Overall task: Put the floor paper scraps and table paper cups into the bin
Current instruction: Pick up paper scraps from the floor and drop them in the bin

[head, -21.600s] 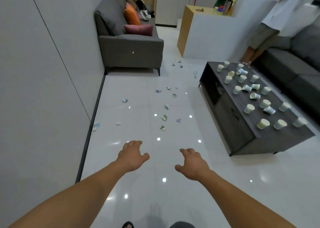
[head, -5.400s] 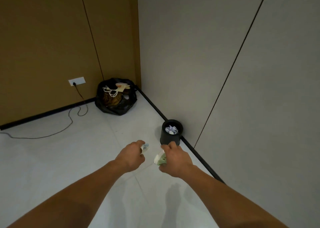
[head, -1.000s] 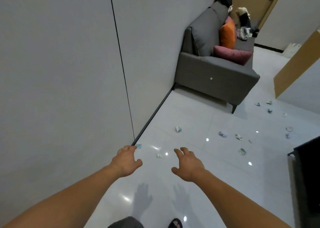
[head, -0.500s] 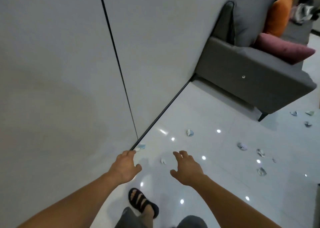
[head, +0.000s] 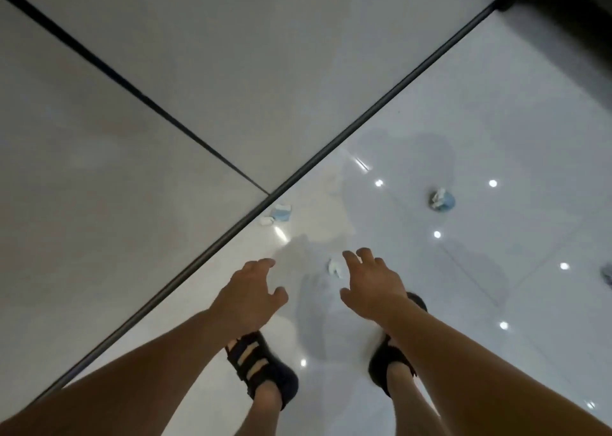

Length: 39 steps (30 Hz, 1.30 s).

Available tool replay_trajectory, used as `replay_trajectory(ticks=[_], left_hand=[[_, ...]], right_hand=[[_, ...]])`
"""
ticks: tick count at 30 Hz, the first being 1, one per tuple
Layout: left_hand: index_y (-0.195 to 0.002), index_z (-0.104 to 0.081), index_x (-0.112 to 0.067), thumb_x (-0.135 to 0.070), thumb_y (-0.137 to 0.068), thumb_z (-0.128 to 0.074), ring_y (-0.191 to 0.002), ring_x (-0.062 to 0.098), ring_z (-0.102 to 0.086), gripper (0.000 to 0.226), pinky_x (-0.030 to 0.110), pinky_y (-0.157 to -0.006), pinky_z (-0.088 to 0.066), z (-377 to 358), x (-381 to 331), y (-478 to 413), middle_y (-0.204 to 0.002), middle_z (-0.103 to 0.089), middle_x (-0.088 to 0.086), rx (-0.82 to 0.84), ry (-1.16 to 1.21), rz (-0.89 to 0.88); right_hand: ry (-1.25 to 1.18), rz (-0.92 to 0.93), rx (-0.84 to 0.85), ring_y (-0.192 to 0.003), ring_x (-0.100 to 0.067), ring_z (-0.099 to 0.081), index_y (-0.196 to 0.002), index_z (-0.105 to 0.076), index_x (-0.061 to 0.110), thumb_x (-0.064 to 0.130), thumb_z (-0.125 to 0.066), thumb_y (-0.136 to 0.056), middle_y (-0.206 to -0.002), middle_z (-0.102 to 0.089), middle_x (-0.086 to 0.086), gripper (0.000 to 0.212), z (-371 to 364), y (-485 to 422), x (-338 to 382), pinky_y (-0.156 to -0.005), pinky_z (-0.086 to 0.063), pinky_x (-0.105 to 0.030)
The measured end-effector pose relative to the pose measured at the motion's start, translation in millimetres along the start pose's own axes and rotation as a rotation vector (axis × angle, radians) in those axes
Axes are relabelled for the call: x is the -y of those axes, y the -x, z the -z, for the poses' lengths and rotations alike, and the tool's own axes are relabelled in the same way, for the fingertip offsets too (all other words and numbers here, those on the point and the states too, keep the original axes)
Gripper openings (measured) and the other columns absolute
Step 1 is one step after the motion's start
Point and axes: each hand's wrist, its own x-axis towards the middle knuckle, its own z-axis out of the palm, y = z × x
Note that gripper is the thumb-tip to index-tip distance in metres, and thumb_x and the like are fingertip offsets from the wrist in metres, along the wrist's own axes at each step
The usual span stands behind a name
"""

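Hovering w/ left hand (head: 251, 296) & right hand (head: 374, 289) both spread, holding nothing; small white scrap (head: 333, 267) on floor between them, nearer the right; prob crumpled paper, blurry tbh; featherlight, soft, so pinch anywhere across the wad.

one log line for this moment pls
phase: floor scrap pickup | left hand: open, empty | right hand: open, beside small white scrap | blue scrap: against baseboard
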Motion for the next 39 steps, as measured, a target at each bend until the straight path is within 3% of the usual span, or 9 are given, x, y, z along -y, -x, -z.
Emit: replay_trajectory(ticks=[6,13,16,19,22,26,29,32,39], left_hand=[[-0.146,-0.031,-0.02,-0.042,-0.089,-0.057,-0.129,0.022,-0.042,0.066,0.033,-0.102,-0.035,-98,28,-153,-0.144,-0.039,0.005,0.018,0.007,0.013],[-0.144,-0.034,-0.022,-0.04,-0.09,-0.057,-0.128,0.022,-0.044,0.062,0.038,-0.106,-0.038,-179,64,-214,-0.144,-0.041,0.003,0.073,0.14,0.062],[-0.141,-0.038,-0.021,-0.039,-0.089,-0.059,-0.121,0.021,-0.049,0.059,0.036,-0.102,-0.042,-191,68,-213,-0.136,-0.047,0.003,0.096,0.364,0.161],[-0.135,-0.045,-0.019,-0.042,-0.088,-0.061,-0.111,0.02,-0.056,0.054,0.04,-0.1,-0.046,-184,62,-205,-0.121,-0.056,0.0,0.113,0.544,0.184],[-0.108,-0.061,-0.016,-0.036,-0.091,-0.058,-0.094,0.024,-0.066,0.027,0.048,-0.088,-0.054,-161,57,-201,-0.1,-0.067,0.003,0.128,0.653,0.125],[-0.103,-0.063,-0.014,-0.027,-0.094,-0.056,-0.082,0.015,-0.067,0.017,0.036,-0.078,-0.058,-126,68,-210,-0.088,-0.068,-0.002,-0.06,0.62,0.125],[-0.091,-0.061,-0.017,-0.02,-0.092,-0.057,-0.085,0.025,-0.068,0.006,0.043,-0.08,-0.058,-108,93,-219,-0.088,-0.069,0.005,-0.141,0.584,0.153],[-0.095,-0.063,-0.011,-0.019,-0.089,-0.054,-0.084,0.027,-0.067,0.013,0.047,-0.082,-0.056,-102,122,-221,-0.086,-0.069,0.008,-0.166,0.437,0.183],[-0.11,-0.059,-0.013,-0.025,-0.092,-0.052,-0.09,0.025,-0.064,0.022,0.042,-0.084,-0.055,-107,168,-232,-0.097,-0.066,0.008,-0.157,0.306,0.193]], right_hand=[[0.054,0.027,-0.022,-0.118,-0.029,-0.047,-0.148,-0.022,0.024,0.033,-0.06,-0.089,-0.145,-0.03,-0.006,0.07,-119,-142,-43,-0.074,-0.038,-0.034],[-0.047,0.08,-0.073,-0.097,-0.033,-0.055,-0.137,-0.042,0.013,0.012,-0.057,-0.089,-0.129,-0.038,-0.011,0.051,-206,-213,-53,-0.076,-0.047,-0.036],[-0.168,0.089,-0.105,-0.092,-0.037,-0.059,-0.131,-0.05,0.012,0.013,-0.058,-0.09,-0.124,-0.044,-0.011,0.042,-206,-214,-50,-0.072,-0.043,-0.032],[-0.363,0.291,-0.151,-0.095,-0.03,-0.061,-0.13,-0.053,0.014,0.017,-0.07,-0.084,-0.121,-0.05,-0.008,0.049,-190,-197,-27,-0.077,-0.049,-0.032],[-0.433,0.492,-0.16,-0.089,-0.016,-0.058,-0.133,-0.052,0.012,0.015,-0.079,-0.074,-0.119,-0.054,-0.006,0.065,-169,-182,-1,-0.075,-0.044,-0.025],[-0.412,0.554,-0.166,-0.091,-0.003,-0.048,-0.139,-0.046,0.019,0.044,-0.078,-0.075,-0.125,-0.052,0.002,0.075,-145,-196,15,-0.078,-0.042,-0.02],[-0.267,0.456,-0.217,-0.116,-0.016,-0.049,-0.147,-0.033,0.025,0.054,-0.072,-0.078,-0.14,-0.041,0.001,0.084,-136,-235,24,-0.091,-0.049,-0.033],[-0.141,0.251,-0.335,-0.127,-0.027,-0.039,-0.15,-0.022,0.026,0.06,-0.069,-0.077,-0.149,-0.03,-0.004,0.093,-127,-280,45,-0.095,-0.048,-0.041],[0.079,0.22,-0.42,-0.129,-0.032,-0.032,-0.135,-0.043,0.028,0.068,-0.061,-0.078,-0.146,-0.03,-0.009,0.072,-150,-331,116,-0.088,-0.044,-0.047]])
